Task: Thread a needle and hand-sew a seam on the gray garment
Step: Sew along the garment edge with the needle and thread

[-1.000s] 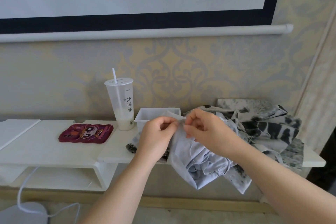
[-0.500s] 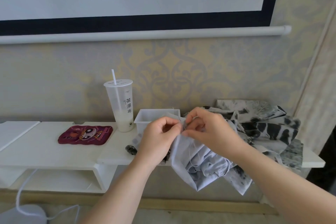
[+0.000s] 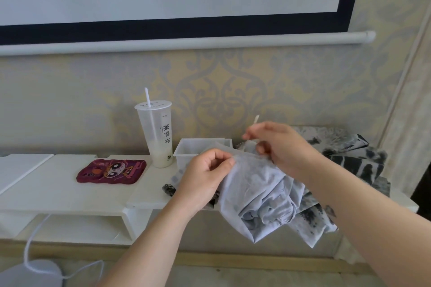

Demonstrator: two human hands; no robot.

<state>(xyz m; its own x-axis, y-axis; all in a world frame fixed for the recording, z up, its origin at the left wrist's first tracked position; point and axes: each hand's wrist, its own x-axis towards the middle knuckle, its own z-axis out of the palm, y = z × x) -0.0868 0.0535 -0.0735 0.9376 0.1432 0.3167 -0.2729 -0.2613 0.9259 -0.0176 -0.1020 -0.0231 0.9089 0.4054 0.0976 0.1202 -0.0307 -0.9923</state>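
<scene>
beside a cup (image 3: pixel 154 134) holding milky dregs, left hand (image 3: pixel 202 180) pinches gray garment (image 3: pixel 256 190), right hand (image 3: pixel 283 147) pinches thread (image 3: pixel 256 120)

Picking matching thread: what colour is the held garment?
The garment is plain pale gray; head view.

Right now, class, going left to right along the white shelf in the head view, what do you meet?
red case → cup → white box → gray garment → patterned cloth
</scene>
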